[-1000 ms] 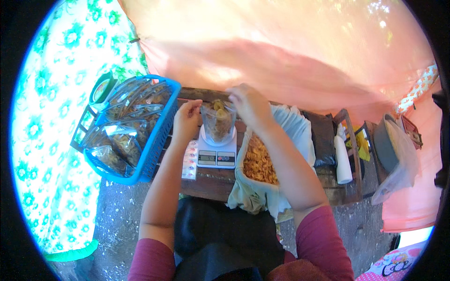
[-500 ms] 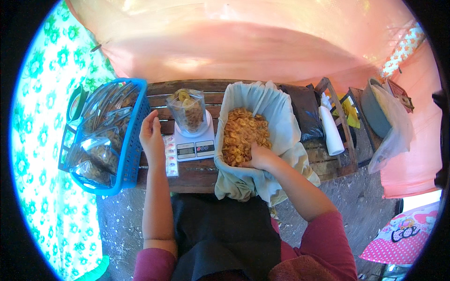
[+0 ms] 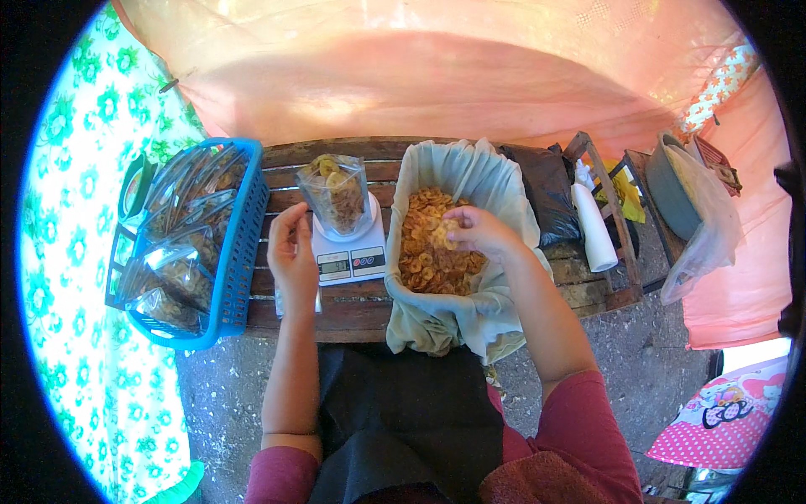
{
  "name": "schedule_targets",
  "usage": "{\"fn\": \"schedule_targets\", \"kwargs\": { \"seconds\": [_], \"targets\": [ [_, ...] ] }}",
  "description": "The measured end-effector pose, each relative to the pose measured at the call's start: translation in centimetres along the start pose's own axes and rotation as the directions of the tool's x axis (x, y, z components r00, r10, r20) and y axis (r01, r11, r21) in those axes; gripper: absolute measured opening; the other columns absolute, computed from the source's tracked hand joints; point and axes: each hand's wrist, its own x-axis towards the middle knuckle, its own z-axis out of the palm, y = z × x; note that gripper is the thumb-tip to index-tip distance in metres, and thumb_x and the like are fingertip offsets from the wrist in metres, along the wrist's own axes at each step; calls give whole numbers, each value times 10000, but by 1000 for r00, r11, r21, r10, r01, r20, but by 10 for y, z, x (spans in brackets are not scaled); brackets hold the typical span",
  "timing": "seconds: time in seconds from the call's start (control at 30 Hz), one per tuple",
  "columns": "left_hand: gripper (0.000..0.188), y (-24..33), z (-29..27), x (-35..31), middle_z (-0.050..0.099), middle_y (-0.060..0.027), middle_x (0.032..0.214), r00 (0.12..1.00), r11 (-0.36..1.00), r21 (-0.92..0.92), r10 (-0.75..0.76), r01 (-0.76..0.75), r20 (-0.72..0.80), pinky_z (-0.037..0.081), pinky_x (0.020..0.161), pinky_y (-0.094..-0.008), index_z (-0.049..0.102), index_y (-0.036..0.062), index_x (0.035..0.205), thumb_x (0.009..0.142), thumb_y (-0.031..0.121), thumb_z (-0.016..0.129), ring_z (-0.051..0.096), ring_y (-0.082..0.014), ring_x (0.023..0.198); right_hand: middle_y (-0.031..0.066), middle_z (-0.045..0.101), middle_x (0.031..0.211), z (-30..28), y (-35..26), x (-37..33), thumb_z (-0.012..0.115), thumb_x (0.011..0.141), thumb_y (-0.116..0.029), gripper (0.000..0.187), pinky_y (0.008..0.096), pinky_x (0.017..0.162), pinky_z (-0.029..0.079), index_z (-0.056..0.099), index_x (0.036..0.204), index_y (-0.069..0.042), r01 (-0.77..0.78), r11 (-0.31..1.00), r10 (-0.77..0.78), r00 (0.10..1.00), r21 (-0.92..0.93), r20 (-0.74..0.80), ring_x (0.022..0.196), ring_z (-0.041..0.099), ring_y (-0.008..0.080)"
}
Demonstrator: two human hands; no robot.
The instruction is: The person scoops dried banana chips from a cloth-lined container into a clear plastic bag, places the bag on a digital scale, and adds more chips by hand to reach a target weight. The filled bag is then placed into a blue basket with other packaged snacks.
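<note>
Over the cloth-lined basket, my right hand (image 3: 483,235) is closed on a few banana chips (image 3: 443,234), lifted just above the pile. The basket (image 3: 512,202) holds a heap of yellow-brown banana chips (image 3: 424,265) under its pale cloth. A clear plastic bag (image 3: 340,202) part filled with chips stands upright on a white kitchen scale (image 3: 348,252) to the left. My left hand (image 3: 292,256) hovers beside the scale, fingers loosely bent with nothing in them, not touching the bag. A small printed strip lies mostly hidden behind this hand.
A blue plastic basket (image 3: 239,244) of filled clear bags stands on the left of the slatted wooden table (image 3: 290,158). Right of the cloth-lined basket are a black plastic bag (image 3: 546,197), a white roll (image 3: 594,227), a wooden frame (image 3: 617,244) and a grey basin (image 3: 672,189).
My right hand has risen out of the chip pile with some chips in its fingers. My left hand has moved right and slightly down, closer to the scale.
</note>
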Motion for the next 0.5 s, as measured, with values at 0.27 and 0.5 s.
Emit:
{"fn": "schedule_targets", "kwargs": {
  "seconds": [0.27,0.5],
  "targets": [
    [293,10,68,-37,645,-116,1067,869,996,83,-8,-38,494,540,789,-308,624,1,1171,879,-20,619,631,-219,986,12,562,1091,14,-17,-9,584,905,28,393,265,828,513,554,1272,-109,78,994,-77,997,82,-17,988,571,117],
    [330,-16,121,-35,668,-129,1050,792,982,52,-178,183,584,529,834,-316,615,-16,1180,875,89,688,647,-220,953,18,578,1104,18,-10,-11,577,943,-25,264,322,890,542,599,1199,-85,212,937,-210,977,277,-39,1025,582,136]
  ]
}}
